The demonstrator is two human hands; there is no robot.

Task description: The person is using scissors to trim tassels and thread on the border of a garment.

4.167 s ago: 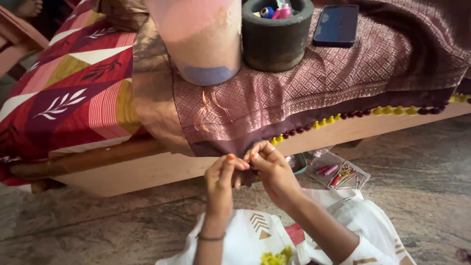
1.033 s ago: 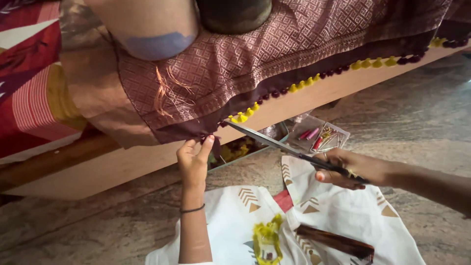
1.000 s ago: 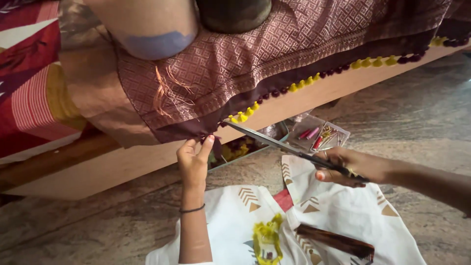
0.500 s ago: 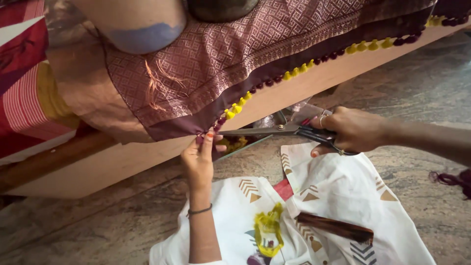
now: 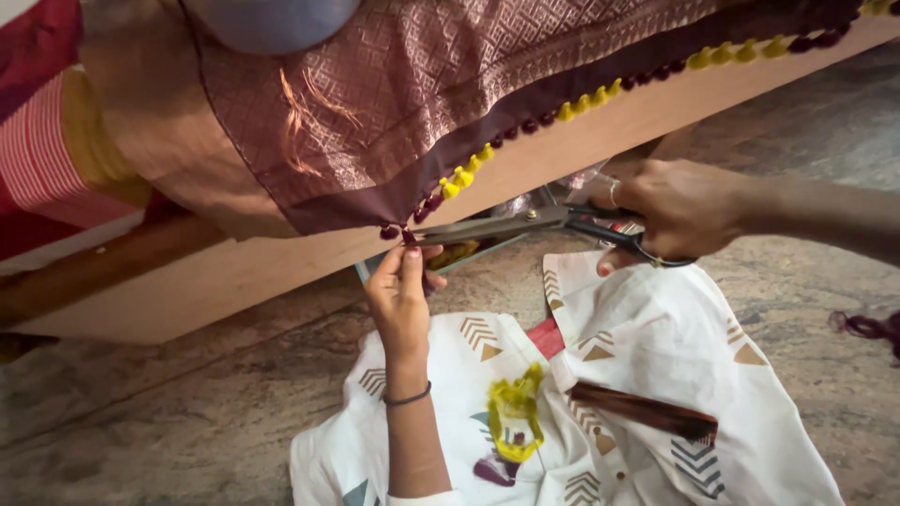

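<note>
The scissors (image 5: pixel 534 223) lay nearly level in the air, held by the right hand (image 5: pixel 680 208), whose fingers (image 5: pixel 619 192) were closed through the dark handle loops. The blades ran leftward from that hand, almost shut, with their tips at the lower corner of the maroon cloth (image 5: pixel 422 103). Just beside the tips, the left hand (image 5: pixel 401 295) was raised from below, its fingers (image 5: pixel 411 262) pinched closed on a short dark thread end at that corner; the thread itself was too fine to make out clearly. A thin dark bangle (image 5: pixel 407 398) circled the left wrist.

Above both hands, the cloth draped over the edge of a wooden bed (image 5: pixel 234 272), and a row of yellow and maroon tassels (image 5: pixel 562 111) followed its hem, rising to the right away from the fingers. Loose orange threads (image 5: pixel 305 122) showed on the cloth above the left hand. A red striped sheet (image 5: pixel 47 159) covered the bed far to the left.

Below the hands, a white printed garment (image 5: pixel 656 375) covered the lap, carrying a yellow thread bundle (image 5: pixel 516 412) near the left forearm and a dark maroon thread bundle (image 5: pixel 642 410) under the right hand. A clear plastic box (image 5: pixel 469 255) lay on the stone floor (image 5: pixel 141 412) behind the scissors, partly hidden.
</note>
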